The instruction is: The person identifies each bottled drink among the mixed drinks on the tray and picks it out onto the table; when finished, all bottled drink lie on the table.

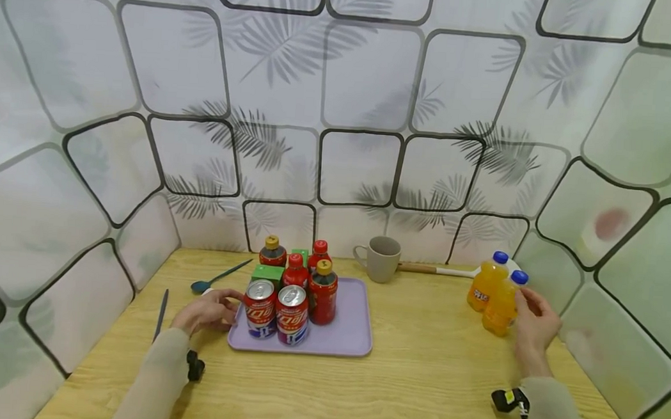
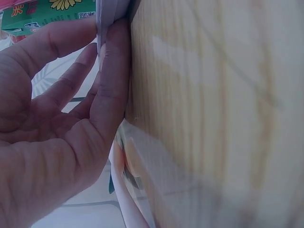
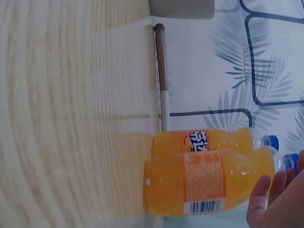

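My left hand (image 1: 207,309) is at the left edge of a lilac tray (image 1: 353,332), pinching its rim (image 2: 109,16) between thumb and fingers. On the tray stand two red soda cans (image 1: 260,307), several dark and red bottles (image 1: 323,295) with yellow or red caps, and green cartons (image 1: 268,273). Far to the right, my right hand (image 1: 536,321) is beside the nearer orange soda bottle (image 1: 501,309), its loosely bent fingers (image 3: 259,199) by the neck and blue cap. A second orange soda bottle (image 1: 487,283) stands upright close beside it. Whether the fingers touch the bottle is unclear.
A grey mug (image 1: 382,260) stands at the back. Right of it lies a utensil with a brown and white handle (image 1: 418,268), running behind the orange bottles. A teal spoon (image 1: 216,278) and a dark thin stick (image 1: 161,314) lie left. Patterned curtains (image 1: 361,166) border the table.
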The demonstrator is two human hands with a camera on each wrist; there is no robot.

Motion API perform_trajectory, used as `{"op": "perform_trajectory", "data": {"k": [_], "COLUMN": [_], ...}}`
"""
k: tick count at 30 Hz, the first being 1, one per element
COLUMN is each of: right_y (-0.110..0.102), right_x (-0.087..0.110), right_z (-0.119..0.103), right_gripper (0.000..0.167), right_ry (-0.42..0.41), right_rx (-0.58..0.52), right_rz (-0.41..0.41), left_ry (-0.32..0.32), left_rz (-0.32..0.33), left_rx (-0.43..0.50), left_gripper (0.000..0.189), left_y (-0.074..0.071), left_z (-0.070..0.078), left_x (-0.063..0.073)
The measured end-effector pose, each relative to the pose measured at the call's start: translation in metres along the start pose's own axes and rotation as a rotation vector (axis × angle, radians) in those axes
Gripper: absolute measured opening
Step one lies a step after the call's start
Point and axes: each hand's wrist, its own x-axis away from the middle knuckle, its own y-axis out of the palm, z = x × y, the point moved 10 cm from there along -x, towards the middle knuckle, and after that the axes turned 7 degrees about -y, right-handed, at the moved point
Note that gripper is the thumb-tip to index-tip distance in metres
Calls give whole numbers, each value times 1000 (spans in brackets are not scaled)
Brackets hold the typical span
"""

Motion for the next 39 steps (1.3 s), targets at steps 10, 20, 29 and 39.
{"op": "perform_trajectory", "data": {"k": [10, 20, 29, 39], "right_y": [44, 108, 141, 170], "right_x": [27, 81, 111, 144], "right_z": [22, 43, 47, 59], "right_gripper": [21, 24, 40, 48], "right_ry": [227, 332, 317, 343], "right_rx": [55, 80, 132, 117], "right_rz": [-276, -773, -881, -1042], "left_ry": [12, 4, 2, 6], "left_rz": [-26, -11, -21, -25], "left_rx": [22, 17, 20, -6], "left_gripper": [65, 65, 64, 64], "left_y": [3, 3, 4, 4], "left_z": [1, 3, 2, 6], "left_x": [1, 3, 1, 4]}}
